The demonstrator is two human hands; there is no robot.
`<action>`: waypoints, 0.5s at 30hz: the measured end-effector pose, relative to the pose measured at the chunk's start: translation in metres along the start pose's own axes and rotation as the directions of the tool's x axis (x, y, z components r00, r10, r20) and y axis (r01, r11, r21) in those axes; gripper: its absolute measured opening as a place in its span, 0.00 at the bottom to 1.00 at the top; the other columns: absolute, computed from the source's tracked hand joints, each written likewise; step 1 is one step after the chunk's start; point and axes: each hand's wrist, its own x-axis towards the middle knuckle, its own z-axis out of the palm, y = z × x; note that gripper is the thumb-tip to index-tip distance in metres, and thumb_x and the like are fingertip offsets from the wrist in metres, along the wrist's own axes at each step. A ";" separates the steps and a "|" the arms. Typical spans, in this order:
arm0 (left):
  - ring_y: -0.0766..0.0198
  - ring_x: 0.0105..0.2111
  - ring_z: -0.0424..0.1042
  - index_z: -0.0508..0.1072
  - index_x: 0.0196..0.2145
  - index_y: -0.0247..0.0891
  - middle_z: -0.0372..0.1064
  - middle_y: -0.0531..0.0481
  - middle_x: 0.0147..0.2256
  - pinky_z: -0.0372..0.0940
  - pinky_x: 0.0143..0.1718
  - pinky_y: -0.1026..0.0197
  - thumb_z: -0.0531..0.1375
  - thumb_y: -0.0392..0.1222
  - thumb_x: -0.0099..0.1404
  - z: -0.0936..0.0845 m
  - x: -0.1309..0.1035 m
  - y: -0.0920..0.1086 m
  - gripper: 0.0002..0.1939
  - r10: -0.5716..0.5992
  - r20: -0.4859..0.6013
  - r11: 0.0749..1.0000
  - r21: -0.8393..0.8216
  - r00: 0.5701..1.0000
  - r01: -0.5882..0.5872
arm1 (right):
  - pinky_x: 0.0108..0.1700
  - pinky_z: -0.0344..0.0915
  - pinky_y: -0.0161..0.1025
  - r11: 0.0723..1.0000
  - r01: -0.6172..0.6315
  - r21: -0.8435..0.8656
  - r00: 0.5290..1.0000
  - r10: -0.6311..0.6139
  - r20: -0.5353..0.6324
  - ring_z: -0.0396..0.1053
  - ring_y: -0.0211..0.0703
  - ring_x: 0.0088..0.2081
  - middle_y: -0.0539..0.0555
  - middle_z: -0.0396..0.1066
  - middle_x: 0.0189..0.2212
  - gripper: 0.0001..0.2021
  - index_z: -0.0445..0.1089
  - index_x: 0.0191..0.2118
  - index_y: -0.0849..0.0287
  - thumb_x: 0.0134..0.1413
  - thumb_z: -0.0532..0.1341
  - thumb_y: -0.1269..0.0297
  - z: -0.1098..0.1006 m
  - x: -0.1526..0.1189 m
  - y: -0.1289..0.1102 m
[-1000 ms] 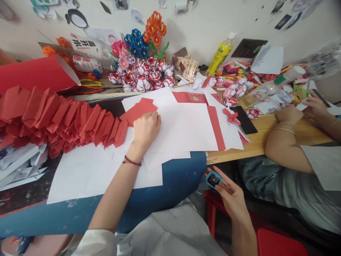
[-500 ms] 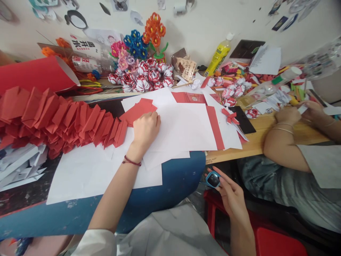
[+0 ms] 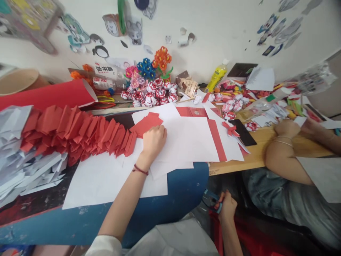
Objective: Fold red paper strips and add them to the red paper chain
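Observation:
My left hand (image 3: pixel 154 140) rests closed on the white paper sheets (image 3: pixel 186 138), its fingers curled down. What they hold, if anything, is hidden. Red paper pieces (image 3: pixel 147 124) lie just beyond its knuckles. Left of it runs a long row of folded red paper pieces (image 3: pixel 87 131). Below the table edge, my right hand (image 3: pixel 228 206) is closed round a blue smartwatch (image 3: pixel 212 200), which is partly covered by the fingers and somewhat blurred.
Another person's hand (image 3: pixel 287 128) works with paper at the right. Paper flowers (image 3: pixel 154 94), a yellow bottle (image 3: pixel 217 76) and a rolled red sheet (image 3: pixel 53 96) line the back. Folded white paper pieces (image 3: pixel 39 174) are heaped at left.
The camera view has tilted up and turned left. My right hand has turned, and its fingers have closed round the smartwatch. My left hand stays on the paper.

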 end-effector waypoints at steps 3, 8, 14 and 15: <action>0.59 0.35 0.71 0.71 0.34 0.36 0.73 0.44 0.34 0.50 0.28 0.61 0.45 0.42 0.73 -0.001 0.000 0.000 0.17 -0.006 0.023 1.000 -0.018 1.000 0.006 | 0.10 0.47 0.29 1.000 0.010 0.029 1.000 -0.010 -0.005 0.53 0.34 0.06 0.47 0.54 0.04 0.26 0.57 0.12 0.57 0.52 0.59 0.47 -0.007 -0.001 -0.009; 0.59 0.35 0.71 0.71 0.34 0.36 0.73 0.43 0.35 0.52 0.29 0.61 0.45 0.43 0.73 -0.002 0.000 -0.001 0.18 -0.013 0.039 0.999 -0.039 0.999 0.014 | 0.21 0.68 0.36 0.973 -0.151 0.174 0.980 0.124 0.154 0.69 0.42 0.17 0.52 0.70 0.14 0.19 0.71 0.23 0.61 0.45 0.64 0.47 -0.039 0.006 -0.040; 0.58 0.36 0.71 0.71 0.36 0.36 0.73 0.43 0.36 0.52 0.29 0.62 0.45 0.43 0.72 -0.002 0.000 -0.002 0.17 -0.041 0.053 0.996 -0.077 0.998 0.045 | 0.60 0.61 0.54 0.955 -0.180 0.238 0.914 0.073 0.400 0.70 0.55 0.55 0.62 0.74 0.50 0.27 0.73 0.52 0.56 0.51 0.61 0.44 -0.077 -0.019 -0.081; 0.58 0.36 0.71 0.71 0.36 0.36 0.73 0.43 0.36 0.52 0.29 0.62 0.45 0.44 0.72 -0.003 0.000 -0.002 0.17 -0.041 0.056 0.996 -0.082 0.998 0.046 | 0.63 0.56 0.55 0.953 -0.156 0.260 0.918 0.043 0.395 0.68 0.56 0.57 0.62 0.72 0.53 0.27 0.73 0.52 0.55 0.50 0.62 0.45 -0.082 -0.026 -0.087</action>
